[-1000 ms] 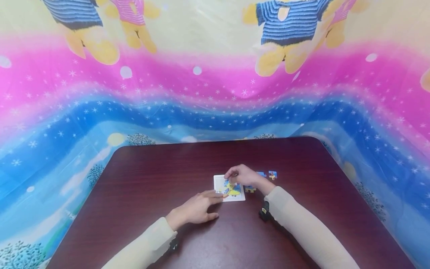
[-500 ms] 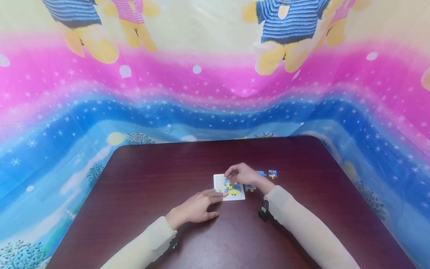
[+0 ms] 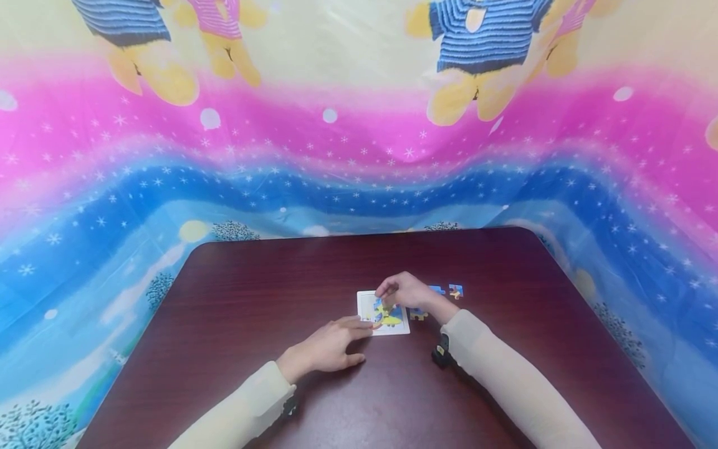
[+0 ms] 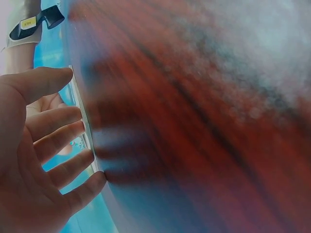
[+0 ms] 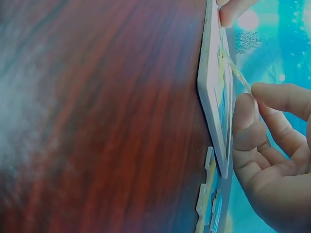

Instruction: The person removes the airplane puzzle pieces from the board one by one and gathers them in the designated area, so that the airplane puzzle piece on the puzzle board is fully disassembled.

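— "Dark-red table (image 3: 252,287), printed cloth (image 3: 359,143) behind; state of the fingers?"
— "Right hand (image 3: 412,291): thumb and forefinger pinch a tilted jigsaw piece (image 5: 237,73) over the puzzle tray (image 3: 362,300). Left hand (image 3: 331,347): fingers extended, touching the tray."
— "Farther out?"
— "Loose jigsaw pieces (image 3: 456,291), beside the tray."

My right hand (image 3: 406,291) pinches a thin piece (image 5: 239,74) by its edge, tilted over the board (image 5: 211,102). The board lies flat, white-rimmed, its blue-and-yellow picture partly filled. My left hand (image 3: 332,345) rests fingertips on its near left part. Loose pieces (image 3: 417,315) lie flat beyond its right side, blue and yellow.
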### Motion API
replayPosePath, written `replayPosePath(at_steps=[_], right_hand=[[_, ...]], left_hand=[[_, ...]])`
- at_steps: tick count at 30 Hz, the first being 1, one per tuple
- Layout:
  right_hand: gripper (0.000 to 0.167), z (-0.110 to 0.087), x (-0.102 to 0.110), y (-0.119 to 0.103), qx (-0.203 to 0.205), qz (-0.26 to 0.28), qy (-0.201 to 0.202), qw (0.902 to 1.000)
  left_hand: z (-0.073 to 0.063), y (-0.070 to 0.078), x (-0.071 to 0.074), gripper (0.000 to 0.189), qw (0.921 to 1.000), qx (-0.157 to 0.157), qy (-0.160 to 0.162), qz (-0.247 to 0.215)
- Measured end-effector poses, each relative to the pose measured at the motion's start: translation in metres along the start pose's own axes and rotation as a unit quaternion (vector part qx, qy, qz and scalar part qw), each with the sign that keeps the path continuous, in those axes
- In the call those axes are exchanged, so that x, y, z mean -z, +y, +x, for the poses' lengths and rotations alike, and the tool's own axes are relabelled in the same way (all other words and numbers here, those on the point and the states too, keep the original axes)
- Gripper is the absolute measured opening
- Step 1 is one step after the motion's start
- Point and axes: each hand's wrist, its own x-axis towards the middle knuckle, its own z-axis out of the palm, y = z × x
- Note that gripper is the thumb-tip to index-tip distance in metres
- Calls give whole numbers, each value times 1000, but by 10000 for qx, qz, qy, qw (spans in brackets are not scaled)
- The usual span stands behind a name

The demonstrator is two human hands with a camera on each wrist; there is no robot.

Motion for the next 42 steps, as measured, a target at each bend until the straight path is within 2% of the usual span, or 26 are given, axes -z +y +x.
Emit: replayPosePath(at_steps=[20, 42], right_hand=[[20, -4, 11, 10, 28, -145, -21, 9999], [19, -16, 38, 35, -42, 249, -50, 9997]], left_hand=[[1, 1, 0, 51, 10000, 22, -6, -29], [1, 3, 1, 55, 9998, 192, -92, -30]])
